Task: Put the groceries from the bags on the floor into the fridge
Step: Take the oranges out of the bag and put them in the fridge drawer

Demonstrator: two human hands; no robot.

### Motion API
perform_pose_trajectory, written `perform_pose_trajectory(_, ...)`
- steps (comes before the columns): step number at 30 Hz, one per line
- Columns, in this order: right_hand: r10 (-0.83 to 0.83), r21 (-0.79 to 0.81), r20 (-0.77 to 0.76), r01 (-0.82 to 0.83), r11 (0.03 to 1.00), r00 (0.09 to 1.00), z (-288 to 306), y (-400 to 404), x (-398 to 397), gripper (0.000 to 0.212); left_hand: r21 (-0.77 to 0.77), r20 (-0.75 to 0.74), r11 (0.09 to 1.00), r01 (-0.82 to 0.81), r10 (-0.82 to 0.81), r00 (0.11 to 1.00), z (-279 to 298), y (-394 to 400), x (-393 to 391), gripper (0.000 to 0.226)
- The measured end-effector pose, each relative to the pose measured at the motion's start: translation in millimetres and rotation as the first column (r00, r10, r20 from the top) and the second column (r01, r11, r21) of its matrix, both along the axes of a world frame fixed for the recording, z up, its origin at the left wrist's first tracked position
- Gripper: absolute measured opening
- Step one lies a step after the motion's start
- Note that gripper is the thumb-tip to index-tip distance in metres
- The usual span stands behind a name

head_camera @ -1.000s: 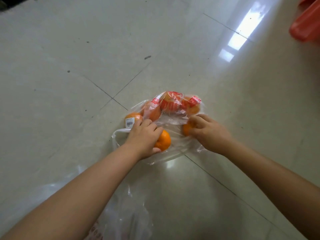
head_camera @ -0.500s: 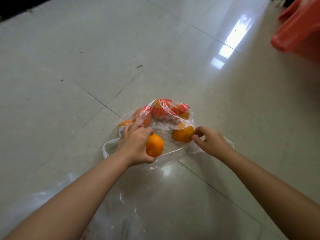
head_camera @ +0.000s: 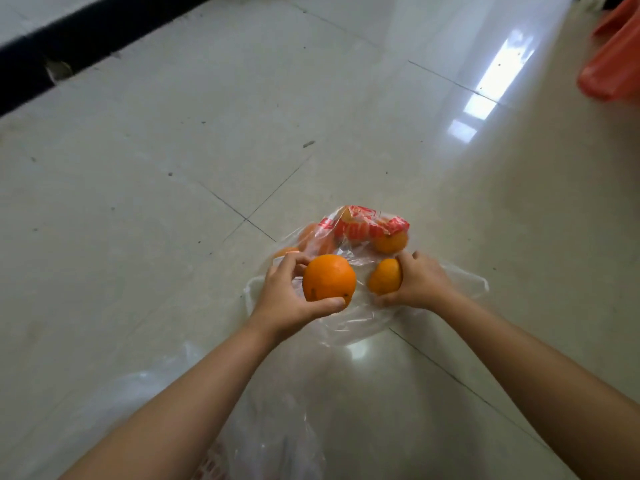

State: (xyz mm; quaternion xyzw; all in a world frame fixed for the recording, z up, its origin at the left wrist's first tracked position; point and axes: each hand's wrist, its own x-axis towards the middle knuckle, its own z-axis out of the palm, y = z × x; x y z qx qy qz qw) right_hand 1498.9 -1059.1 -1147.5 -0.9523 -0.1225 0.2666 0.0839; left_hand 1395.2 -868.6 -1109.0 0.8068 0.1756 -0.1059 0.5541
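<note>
Gripping one orange (head_camera: 329,278) in left hand (head_camera: 282,299), fingers curled round it, above clear plastic bag (head_camera: 349,317) lying on tiled floor (head_camera: 173,150). Gripping second orange (head_camera: 385,276) in right hand (head_camera: 420,284), fingers wrapped. Remaining oranges (head_camera: 389,241) sitting inside bag.

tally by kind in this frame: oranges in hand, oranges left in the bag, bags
Oranges held: 2, left-hand orange, right-hand orange
Oranges visible in the clear bag: at least 3; film hides any more
Bags: 3, incl. near bag, red bag
Total: 8
</note>
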Motion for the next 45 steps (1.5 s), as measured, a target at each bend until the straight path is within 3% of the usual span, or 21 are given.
perform_pose_trajectory(3, 0.015, 0.057, -0.028, -0.013, 0.998, 0.999, 1, 0, -12, 0.080, -0.252, -0.011, 0.967, -0.038, 0.036, 0.999, 11, -3, -7, 0.058)
perform_pose_trajectory(8, 0.070, 0.135, 0.064, -0.078, 0.988, 0.995, 9, -1, -28, 0.076, -0.450, -0.008, 0.891, -0.058, 0.060, 0.998, 20, -3, -14, 0.066)
perform_pose_trajectory(14, -0.032, 0.479, -0.017, 0.036, 0.877, 0.999, 42, -7, -38, 0.082, -0.432, -0.058, 0.900, -0.061, 0.040, 0.998, 22, 4, -17, 0.068)
perform_pose_trajectory(18, -0.026, 0.526, -0.100, 0.075, 0.847, 0.995, 59, -5, -41, 0.081, -0.350, -0.079, 0.936, -0.023, -0.005, 0.997, 23, 2, -16, 0.060)
perform_pose_trajectory(23, -0.094, 0.610, -0.221, 0.213, 0.763, 0.971, 72, 0, -39, 0.072, -0.305, -0.028, 0.952, 0.025, -0.035, 0.999, 31, -4, -11, 0.090)
perform_pose_trajectory(28, -0.230, 0.670, -0.394, 0.450, 0.590, 0.890, 111, -8, -60, 0.067, -0.370, -0.136, 0.926, -0.070, 0.021, 0.991, 76, -4, -27, 0.063)
perform_pose_trajectory(32, -0.246, 0.585, -0.399, 0.452, 0.674, 0.883, 181, -12, -89, 0.062, -0.140, -0.198, 0.989, -0.039, 0.011, 0.980, 148, -14, -45, 0.070)
perform_pose_trajectory(37, -0.278, 0.499, -0.509, 0.542, 0.676, 0.815, 313, -22, -100, 0.055, 0.023, -0.176, 0.980, 0.200, -0.193, 0.965, 285, -33, -43, 0.100)
perform_pose_trajectory(41, -0.351, 0.527, -0.467, 0.574, 0.627, 0.812, 450, -45, -86, 0.059, 0.149, -0.106, 0.933, 0.328, -0.315, 0.943, 419, -53, -11, 0.082)
perform_pose_trajectory(45, -0.425, 0.553, -0.306, 0.522, 0.649, 0.852, 601, -82, -67, 0.065, 0.243, 0.024, 0.890, 0.385, -0.402, 0.915, 566, -81, 28, 0.078)
